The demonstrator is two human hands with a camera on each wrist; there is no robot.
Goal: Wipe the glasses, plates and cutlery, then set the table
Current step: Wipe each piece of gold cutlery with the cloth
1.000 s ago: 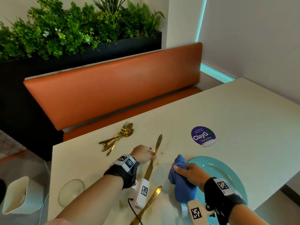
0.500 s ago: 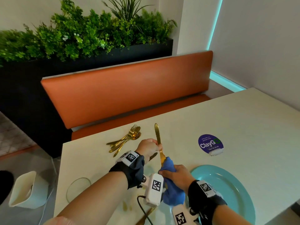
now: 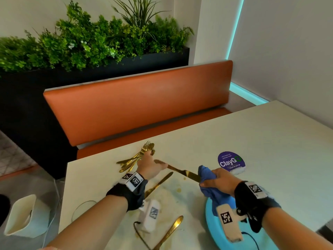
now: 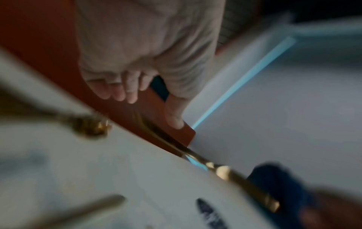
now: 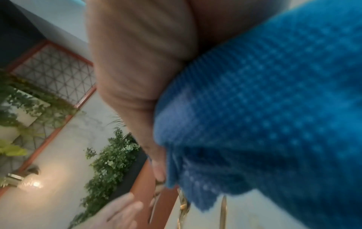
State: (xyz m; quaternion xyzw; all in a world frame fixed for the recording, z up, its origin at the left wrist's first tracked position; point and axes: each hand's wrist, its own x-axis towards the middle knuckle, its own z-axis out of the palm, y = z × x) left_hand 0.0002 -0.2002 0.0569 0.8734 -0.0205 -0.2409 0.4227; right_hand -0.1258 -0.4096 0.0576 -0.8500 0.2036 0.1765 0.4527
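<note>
My left hand [image 3: 153, 166] grips the handle of a gold knife [image 3: 183, 172] and holds it above the table, blade pointing right. My right hand [image 3: 219, 183] squeezes a blue cloth [image 3: 207, 175] around the blade end. In the left wrist view the knife [image 4: 231, 175] runs from my curled fingers [image 4: 125, 93] into the cloth [image 4: 278, 186]. The right wrist view is mostly filled by the cloth [image 5: 264, 116]. Two more gold knives [image 3: 158, 184] [image 3: 171, 230] lie on the table. A light blue plate [image 3: 214, 228] sits under my right wrist.
A heap of gold forks and spoons [image 3: 138, 156] lies behind my left hand. A clear glass [image 3: 81, 208] stands at the table's left edge, beside brownish smears [image 3: 173, 192]. A purple ClayGo sticker [image 3: 231, 162] is right of centre. An orange bench [image 3: 137, 105] faces the table; a white bin [image 3: 23, 215] stands on the floor.
My left hand picked the knife up off the table and turned it from upright to level, pointing right. My right hand brought the cloth up and closed it around the blade.
</note>
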